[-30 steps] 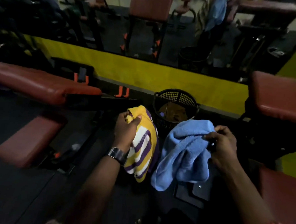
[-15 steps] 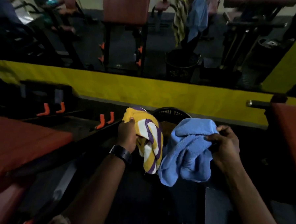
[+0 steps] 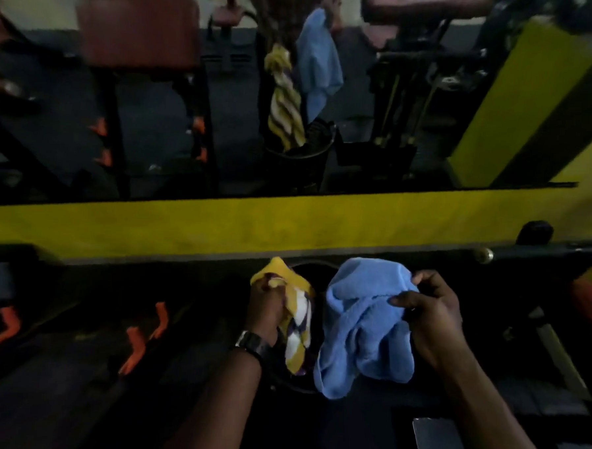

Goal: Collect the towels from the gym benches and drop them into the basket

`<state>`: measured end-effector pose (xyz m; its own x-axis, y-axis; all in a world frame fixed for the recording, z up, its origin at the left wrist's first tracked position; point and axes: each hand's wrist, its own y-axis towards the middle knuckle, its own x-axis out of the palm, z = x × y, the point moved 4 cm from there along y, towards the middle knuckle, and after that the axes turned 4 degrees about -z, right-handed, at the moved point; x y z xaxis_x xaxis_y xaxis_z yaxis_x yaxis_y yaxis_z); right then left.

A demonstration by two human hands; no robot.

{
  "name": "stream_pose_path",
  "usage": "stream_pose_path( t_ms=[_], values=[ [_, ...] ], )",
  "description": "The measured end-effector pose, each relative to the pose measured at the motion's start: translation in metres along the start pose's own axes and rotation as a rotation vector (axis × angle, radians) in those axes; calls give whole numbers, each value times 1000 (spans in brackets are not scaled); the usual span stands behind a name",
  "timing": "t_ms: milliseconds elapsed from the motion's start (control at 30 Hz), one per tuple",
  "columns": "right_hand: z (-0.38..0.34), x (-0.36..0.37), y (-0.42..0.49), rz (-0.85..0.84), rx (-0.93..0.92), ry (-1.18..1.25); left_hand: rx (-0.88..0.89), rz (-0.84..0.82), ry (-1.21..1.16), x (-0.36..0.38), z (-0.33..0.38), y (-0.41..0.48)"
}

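Hands have closed in over the basket; the left hand clenches the striped towel, the right hand pinches the blue towel, both draping below each grip. The person should release squarely above the rim.

Basket mostly hidden behind striped towel & blue towel, inside too dark. Bench cut off at rt edge.

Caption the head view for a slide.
Left hand grips striped towel, right hand grips blue towel, both over the basket.
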<state>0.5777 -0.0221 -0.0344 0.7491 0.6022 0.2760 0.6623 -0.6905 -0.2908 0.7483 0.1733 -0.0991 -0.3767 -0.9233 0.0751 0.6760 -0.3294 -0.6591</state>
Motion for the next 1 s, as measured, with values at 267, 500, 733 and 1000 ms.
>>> stream_pose_path(
  t_ms=[267,500,733,1000],
  values=[
    [-5,40,47,152,-43,-1,-48,-87,-25,10,44,85],
    [21,60,75,289,32,142,-170,-113,26,-32,47,109],
    [91,74,94,295,255,-362,-180,-125,62,-46,37,114],
    [82,60,75,294,199,-201,-80,-200,56,-18,41,89]
  ],
)
